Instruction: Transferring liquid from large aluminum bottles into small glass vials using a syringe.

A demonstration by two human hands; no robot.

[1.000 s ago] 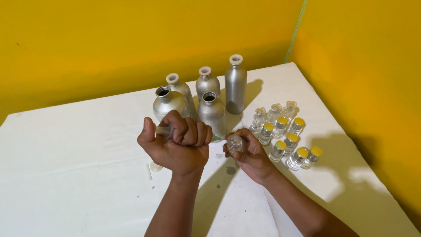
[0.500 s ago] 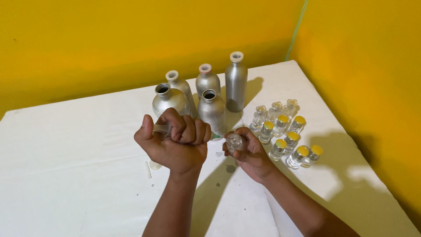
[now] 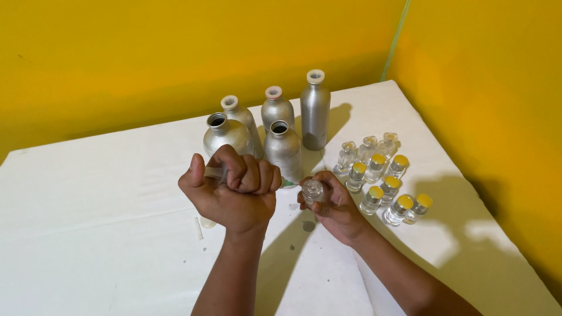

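From above, the left hand is fisted tight around a clear syringe, its green-tipped end reaching toward a small clear glass vial that the right hand pinches in its fingers above the white table. Just behind stand five silver metal bottles, and to the right, near the yellow wall, sits a cluster of little vials, several with yellow caps.
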